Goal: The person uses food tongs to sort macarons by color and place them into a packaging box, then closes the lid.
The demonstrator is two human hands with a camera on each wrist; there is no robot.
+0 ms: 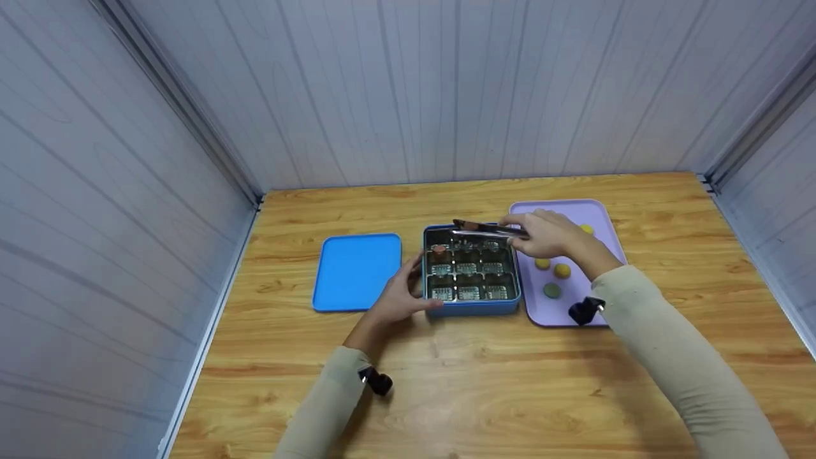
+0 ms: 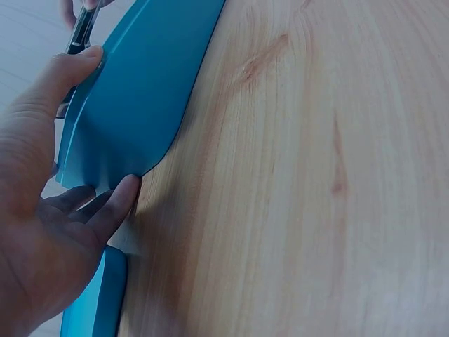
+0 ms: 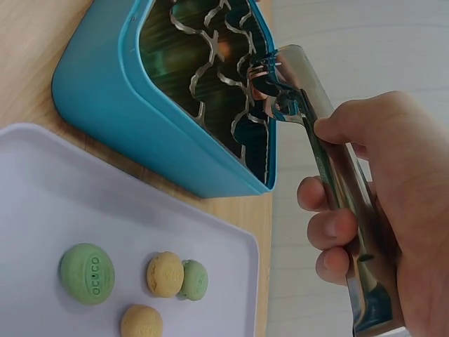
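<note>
Both arms are covered by long, close-fitting sleeves of pale beige-grey cloth, the left sleeve (image 1: 319,408) and the right sleeve (image 1: 676,357), each ending at the wrist. A small black camera unit is strapped under each wrist: the left one (image 1: 377,381) with a shiny spot, the right one (image 1: 585,310). Both hands are bare, without rings or gloves.

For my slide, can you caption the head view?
Left hand steadies a blue tin; right hand holds tongs over it.

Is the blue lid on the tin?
No, the lid lies flat on the table left of the open tin, whose compartments show.
</note>
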